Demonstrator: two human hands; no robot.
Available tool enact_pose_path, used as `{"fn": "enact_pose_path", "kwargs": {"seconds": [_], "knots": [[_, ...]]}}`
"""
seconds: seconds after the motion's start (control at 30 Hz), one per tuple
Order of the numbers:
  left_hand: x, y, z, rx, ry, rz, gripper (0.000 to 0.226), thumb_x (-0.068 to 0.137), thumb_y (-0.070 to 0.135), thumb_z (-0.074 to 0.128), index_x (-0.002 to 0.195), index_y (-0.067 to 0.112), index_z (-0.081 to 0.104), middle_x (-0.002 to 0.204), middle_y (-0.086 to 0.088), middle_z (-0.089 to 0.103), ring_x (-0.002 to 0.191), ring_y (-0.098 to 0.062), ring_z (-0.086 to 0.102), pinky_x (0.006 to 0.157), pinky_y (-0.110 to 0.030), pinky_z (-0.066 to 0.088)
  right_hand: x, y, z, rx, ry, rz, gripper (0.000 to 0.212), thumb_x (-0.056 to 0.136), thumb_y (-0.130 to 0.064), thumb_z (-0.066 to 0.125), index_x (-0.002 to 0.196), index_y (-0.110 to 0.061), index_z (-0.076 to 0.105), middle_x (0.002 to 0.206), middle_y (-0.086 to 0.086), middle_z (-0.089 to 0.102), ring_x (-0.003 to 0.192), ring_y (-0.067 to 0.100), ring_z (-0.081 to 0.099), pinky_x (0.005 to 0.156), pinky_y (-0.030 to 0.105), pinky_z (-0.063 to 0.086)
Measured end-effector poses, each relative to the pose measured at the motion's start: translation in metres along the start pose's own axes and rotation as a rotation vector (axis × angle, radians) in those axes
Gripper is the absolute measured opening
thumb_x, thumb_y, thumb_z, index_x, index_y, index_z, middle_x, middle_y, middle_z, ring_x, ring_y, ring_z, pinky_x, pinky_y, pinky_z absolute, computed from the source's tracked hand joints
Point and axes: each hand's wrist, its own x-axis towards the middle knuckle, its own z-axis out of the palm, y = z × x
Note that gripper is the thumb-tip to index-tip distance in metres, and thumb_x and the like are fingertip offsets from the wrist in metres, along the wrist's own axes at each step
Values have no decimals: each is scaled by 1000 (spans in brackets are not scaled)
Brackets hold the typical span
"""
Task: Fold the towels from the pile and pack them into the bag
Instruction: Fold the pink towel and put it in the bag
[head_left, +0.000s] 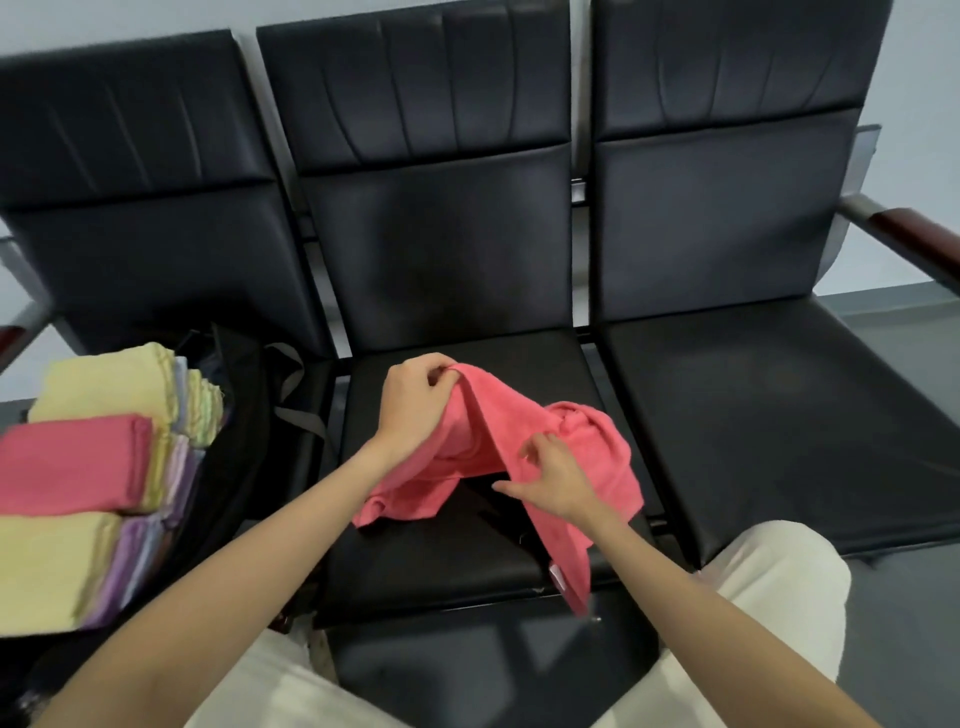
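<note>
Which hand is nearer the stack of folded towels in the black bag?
Left. The left hand pinches the crumpled pink towel nearer the folded towels in the black bag; the right hand touches the towel farther right.

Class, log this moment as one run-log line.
left hand: pinches pink towel | right hand: on towel, grip unclear | towel: unfolded, over middle seat | folded towels: in bag

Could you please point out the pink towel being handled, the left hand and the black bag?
pink towel (587, 441), head view, bunched middle.
left hand (415, 402), head view, back.
black bag (244, 374), head view, upper side.
</note>
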Motion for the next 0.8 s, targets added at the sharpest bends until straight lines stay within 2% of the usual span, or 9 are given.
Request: {"fn": "enact_pose_path", "kwargs": {"seconds": [0.07,0.2,0.3,0.37,0.43,0.5,0.63,0.67,0.8], "knots": [[-2,1,-6,-8,-6,2,15,86,12,62,90,15,76,84,4,74,82,-11,67,78,-30,52,-1,-9,13,-15,34,20,43,68,-40,78,85,-11,52,88,5,55,84,20,50,71,33,43],[-5,4,-19,-10,53,-30,15,90,13,57,89,12,72,81,3,71,77,-12,64,73,-28,48,-3,-12,28,26,71,122,15,77,-15,62,77,-9,49,78,9,56,75,29,56,62,33,38],[7,-2,-31,-49,132,-190,16,94,13,51,90,6,65,83,-7,67,77,-17,59,72,-31,47,-1,-10,21,88,122,137,14,78,-12,62,73,-7,49,69,7,56,66,26,52,60,32,34],[21,-4,-40,-161,174,-323,17,95,16,48,89,6,60,87,-9,63,85,-26,63,76,-40,54,1,-12,9,122,173,78,11,77,-8,62,72,-11,52,67,3,57,64,22,53,61,29,35],[34,1,-52,-325,202,-441,17,97,19,46,91,7,55,95,-12,62,91,-31,66,64,-46,59,3,-17,-6,173,246,15,16,78,-3,62,76,-16,54,70,-3,59,64,14,52,59,23,36],[46,10,-64,-433,246,-491,18,100,21,44,94,6,52,101,-16,60,89,-30,67,54,-38,60,5,-22,-19,232,303,-11,13,82,-3,61,82,-15,56,75,-6,61,67,7,56,61,16,41],[57,38,-82,-565,329,-441,19,101,18,42,85,9,47,85,-8,51,67,-17,60,43,-27,54,8,-28,-31,238,324,-38,8,88,-8,61,87,-15,64,75,-12,64,72,0,60,65,10,46],[58,44,-83,-587,331,-417,19,101,17,42,83,11,47,86,-9,51,67,-17,61,45,-28,55,9,-29,-32,228,325,-43,8,89,-9,60,87,-15,66,76,-11,64,72,1,61,66,11,45],[63,72,-84,-643,333,-327,15,101,16,39,94,7,48,98,-14,55,87,-29,67,53,-33,58,14,-36,-36,204,392,-21,17,92,-7,51,97,-11,67,90,-3,66,81,12,62,75,29,51]]}}
